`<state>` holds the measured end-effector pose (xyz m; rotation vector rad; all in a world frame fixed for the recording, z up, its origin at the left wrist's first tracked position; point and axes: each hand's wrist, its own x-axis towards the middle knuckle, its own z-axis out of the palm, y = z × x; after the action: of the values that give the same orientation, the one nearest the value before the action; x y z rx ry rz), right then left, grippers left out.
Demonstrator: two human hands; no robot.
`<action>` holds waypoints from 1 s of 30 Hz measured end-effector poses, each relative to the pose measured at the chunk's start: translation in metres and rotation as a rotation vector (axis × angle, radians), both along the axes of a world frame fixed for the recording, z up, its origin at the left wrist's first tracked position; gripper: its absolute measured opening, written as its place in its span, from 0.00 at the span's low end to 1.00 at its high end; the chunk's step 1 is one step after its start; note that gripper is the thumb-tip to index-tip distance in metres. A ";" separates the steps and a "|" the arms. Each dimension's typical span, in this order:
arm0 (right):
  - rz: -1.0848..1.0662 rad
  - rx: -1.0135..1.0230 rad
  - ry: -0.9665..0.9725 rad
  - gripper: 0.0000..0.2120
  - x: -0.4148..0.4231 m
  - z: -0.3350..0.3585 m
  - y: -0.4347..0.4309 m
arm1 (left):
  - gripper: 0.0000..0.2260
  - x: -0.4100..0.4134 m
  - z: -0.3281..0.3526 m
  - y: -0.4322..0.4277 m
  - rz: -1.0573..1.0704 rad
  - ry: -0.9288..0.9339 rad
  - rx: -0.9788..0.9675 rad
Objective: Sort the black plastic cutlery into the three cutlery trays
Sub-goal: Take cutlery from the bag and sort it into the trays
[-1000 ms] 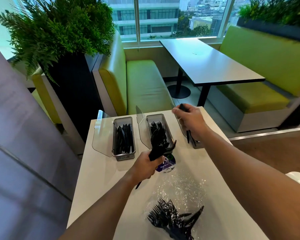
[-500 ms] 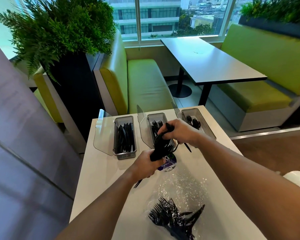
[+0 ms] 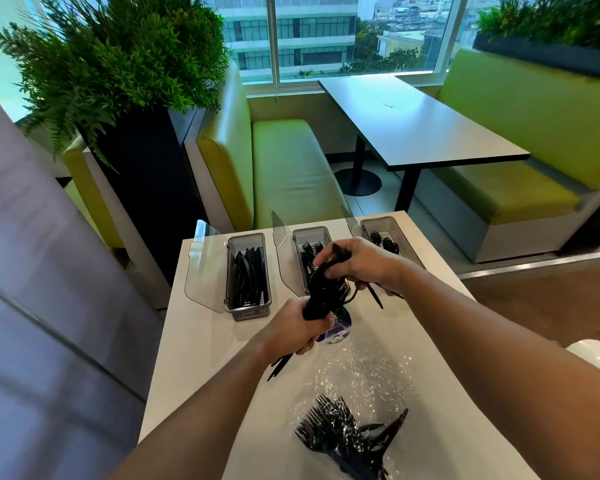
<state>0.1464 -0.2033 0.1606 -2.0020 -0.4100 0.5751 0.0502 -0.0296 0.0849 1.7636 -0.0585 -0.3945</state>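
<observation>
The white bench ends just past the three trays at its far edge; bare surface lies open to the left of the hands. Beyond stand green booth seats and a dark table by the window. The left tray holds knives, the middle tray forks, the right tray spoons, each with its clear lid open. The left hand is clenched around a bundle of black cutlery above the bench, before the middle tray. The right hand grips the bundle's top. More forks lie in clear wrap at the near edge.
</observation>
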 end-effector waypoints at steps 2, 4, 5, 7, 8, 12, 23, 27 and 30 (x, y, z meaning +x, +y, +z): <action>0.029 -0.013 0.006 0.10 0.000 -0.001 -0.001 | 0.12 0.000 -0.001 -0.001 -0.011 0.008 -0.009; 0.044 -0.062 -0.013 0.10 0.002 -0.003 -0.001 | 0.11 0.000 -0.004 -0.001 -0.015 0.014 -0.022; 0.037 -0.078 -0.019 0.09 0.004 -0.005 -0.002 | 0.10 -0.001 -0.006 0.000 -0.016 0.017 -0.027; -0.002 -0.086 -0.021 0.09 0.005 -0.008 -0.002 | 0.06 -0.001 -0.007 0.000 -0.022 0.008 -0.028; -0.026 -0.079 -0.022 0.09 0.006 -0.009 -0.003 | 0.05 -0.001 -0.007 0.000 -0.027 -0.002 -0.026; -0.083 -0.020 -0.003 0.08 0.010 -0.010 -0.003 | 0.07 -0.002 -0.003 0.002 -0.021 -0.025 -0.005; -0.193 0.152 0.073 0.07 0.013 -0.019 -0.001 | 0.09 -0.002 -0.007 0.005 0.024 0.008 -0.058; -0.180 0.154 0.086 0.09 0.010 -0.018 0.001 | 0.04 -0.001 -0.009 0.004 0.016 0.010 -0.070; -0.189 0.181 0.108 0.09 0.009 -0.018 0.002 | 0.04 0.000 -0.009 0.003 0.009 0.012 -0.091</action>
<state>0.1558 -0.2016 0.1426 -1.8038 -0.1971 0.5060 0.0499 -0.0267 0.0758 1.6708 -0.0594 -0.3897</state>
